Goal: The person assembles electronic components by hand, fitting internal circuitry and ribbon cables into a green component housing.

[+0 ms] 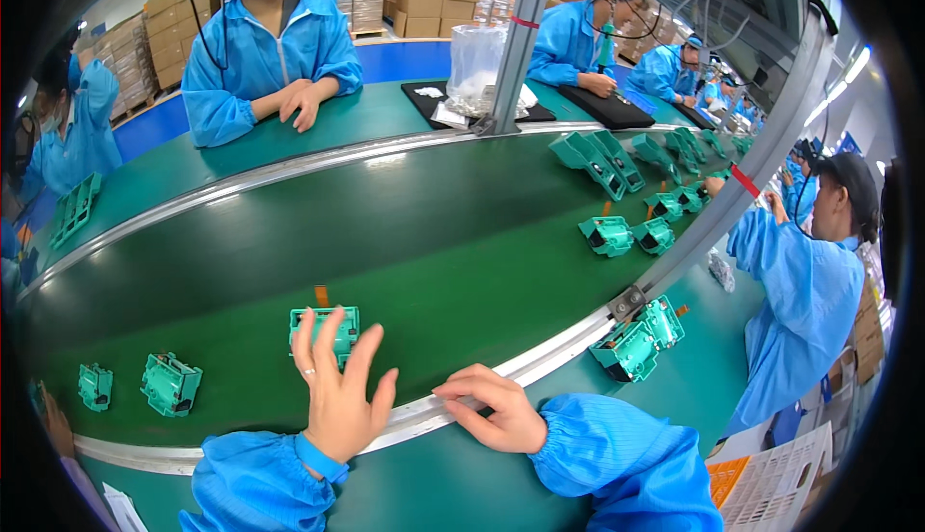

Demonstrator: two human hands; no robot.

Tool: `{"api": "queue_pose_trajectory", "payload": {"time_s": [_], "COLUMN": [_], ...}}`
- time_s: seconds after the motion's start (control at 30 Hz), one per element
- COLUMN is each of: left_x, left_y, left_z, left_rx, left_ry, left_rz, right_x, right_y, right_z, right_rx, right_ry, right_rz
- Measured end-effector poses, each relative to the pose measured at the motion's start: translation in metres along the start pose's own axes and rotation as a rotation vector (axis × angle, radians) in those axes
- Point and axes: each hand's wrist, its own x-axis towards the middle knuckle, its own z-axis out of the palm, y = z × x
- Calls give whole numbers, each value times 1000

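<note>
Blue sleeves (621,455) enter from the lower edge, each ending at a bare hand. Left hand (344,402), lower centre of the frame: fingers spread wide above a green housing (347,330), thumb apart; no grip is closed, and whether the fingertips touch cannot be told. Right hand (496,412), just right of it: loosely curled over the metal rail (554,363), a gap between thumb and forefinger, nothing visible held.

The housing lies on the green belt (222,272), partly hidden by the fingers, with an orange ribbon tab (321,295) projecting from its far edge. It appears to be moulded plastic, and is probably light, stiff and fairly smooth; its opposite side walls would offer the safest hold. The ribbon looks thin and easily creased, so is best left unpinched.

Farther out, two similar housings (171,384) sit at lower left. Right of centre, beyond the rail, a pair of green units (626,351) rests on the near surface (462,498). More green parts (607,236) cluster at upper right, near a co-worker (805,262) in blue; another co-worker (270,60) stands at upper left with forearms crossed.
</note>
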Motion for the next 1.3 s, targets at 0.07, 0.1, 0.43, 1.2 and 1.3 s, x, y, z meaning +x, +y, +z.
{"api": "queue_pose_trajectory", "payload": {"time_s": [0.07, 0.1, 0.43, 1.2, 1.3], "left_x": [-5, -6, -9, -9, -8], "left_y": [7, 11, 13, 9, 6], "left_z": [0, 2, 18, 32, 33], "left_rx": [-76, -147, -484, -529, -522], "left_ry": [-44, -87, -233, -209, -203], "left_rz": [38, 71, 139, 133, 158], "right_x": [0, -1, 14, 87, 93], "right_y": [1, 1, -61, 55, 35], "right_z": [-1, -1, -56, -257, -239], "right_rx": [8, 4, -648, -1465, -1328], "right_ry": [-20, -12, -185, -429, -366], "right_rz": [-13, -11, -166, 578, 513]}}
